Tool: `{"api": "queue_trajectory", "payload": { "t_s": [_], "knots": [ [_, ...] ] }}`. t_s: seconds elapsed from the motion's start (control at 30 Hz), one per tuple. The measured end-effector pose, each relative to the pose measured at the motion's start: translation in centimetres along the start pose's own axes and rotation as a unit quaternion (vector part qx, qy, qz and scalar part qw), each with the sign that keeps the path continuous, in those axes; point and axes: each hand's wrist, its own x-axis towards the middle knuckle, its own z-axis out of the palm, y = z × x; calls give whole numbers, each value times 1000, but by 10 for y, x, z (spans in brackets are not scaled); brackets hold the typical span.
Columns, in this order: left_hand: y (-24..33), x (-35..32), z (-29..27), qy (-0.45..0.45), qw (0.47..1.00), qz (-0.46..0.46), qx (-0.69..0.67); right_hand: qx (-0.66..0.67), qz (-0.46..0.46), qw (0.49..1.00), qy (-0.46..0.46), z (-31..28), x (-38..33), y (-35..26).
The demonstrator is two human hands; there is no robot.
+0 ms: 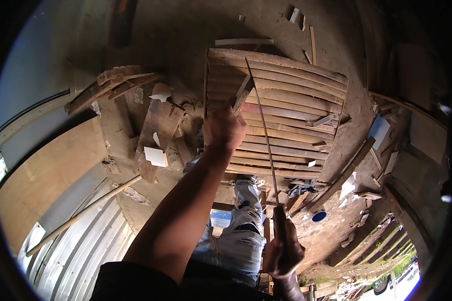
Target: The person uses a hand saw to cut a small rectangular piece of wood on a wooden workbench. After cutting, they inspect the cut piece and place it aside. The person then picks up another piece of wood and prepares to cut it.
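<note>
My right hand (285,253) is wrapped round the dark handle of a handsaw (266,128). Its long, thin blade appears nearly edge-on and slants away to the upper left; no teeth can be made out. Closed on a short wooden strip (244,94), my left hand (226,128) is over the left part of a slatted wooden platform (291,108). The strip's far end comes up against the blade, near the blade's tip. The fingers hide the strip's near end.
Offcuts lie on the slats, one a short block (325,120). Left of the platform are a wide plank (158,125) and a stack of boards (118,85). A curved timber (344,178) and a blue round lid (319,215) lie right. My jeans-clad leg (246,220) is below.
</note>
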Motion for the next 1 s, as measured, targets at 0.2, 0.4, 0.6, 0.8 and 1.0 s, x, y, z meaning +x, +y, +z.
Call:
{"api": "queue_trajectory", "payload": {
  "t_s": [0.2, 0.4, 0.6, 0.8, 1.0],
  "knots": [
    [-2, -1, 8, 25, 1000, 11, 3, -43, -16, 998, 37, 27, 76, 38],
    [0, 3, 2, 28, 1000, 6, 6, -18, 35, 997, 65, 56, 93, 55],
    [0, -1, 2, 39, 999, 20, 1, -65, -10, 997, 48, 12, 4, 13],
    [-2, -4, 12, 41, 999, 22, -1, -6, 42, 998, 54, 41, 89, 61],
    [2, 4, 5, 3, 999, -20, 49, 50, 53, 993, 96, 53, 80, 59]
  ]
}}
